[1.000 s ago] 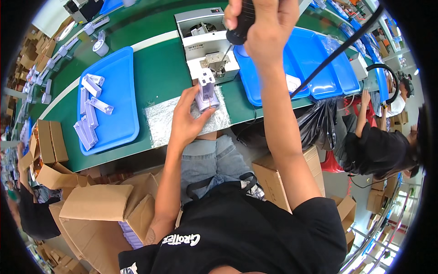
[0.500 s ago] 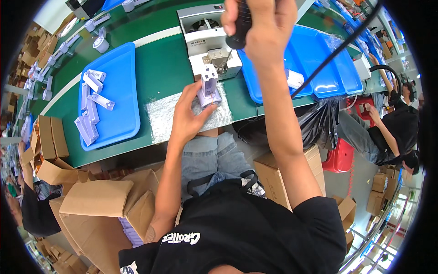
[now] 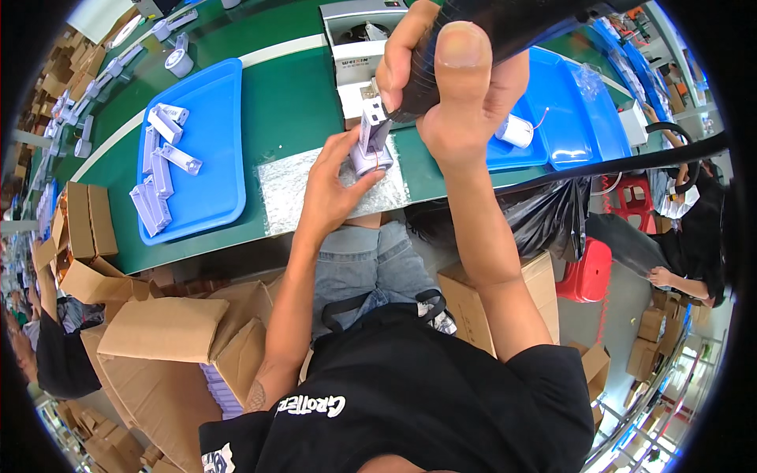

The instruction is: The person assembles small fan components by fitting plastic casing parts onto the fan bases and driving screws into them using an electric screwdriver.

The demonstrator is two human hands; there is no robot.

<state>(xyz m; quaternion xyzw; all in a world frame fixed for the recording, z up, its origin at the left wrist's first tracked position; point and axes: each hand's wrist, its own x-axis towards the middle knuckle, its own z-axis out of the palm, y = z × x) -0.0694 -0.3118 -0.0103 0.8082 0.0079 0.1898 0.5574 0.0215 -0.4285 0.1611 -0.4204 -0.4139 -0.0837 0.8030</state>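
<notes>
Black power tool (image 3: pixel 505 24), raised closer in our gripping right hand (image 3: pixel 453 87), now meets the lilac part (image 3: pixel 371 146) our left hand (image 3: pixel 335 189) pinches.

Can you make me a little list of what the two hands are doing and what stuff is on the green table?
left hand: holds a small lilac part upright over a silvery mat
right hand: grips a black power tool, its tip on the part
left blue tray: holds several lilac pieces
right blue tray: holds a white cylinder with thin wires
table: green, a white line along it
</notes>
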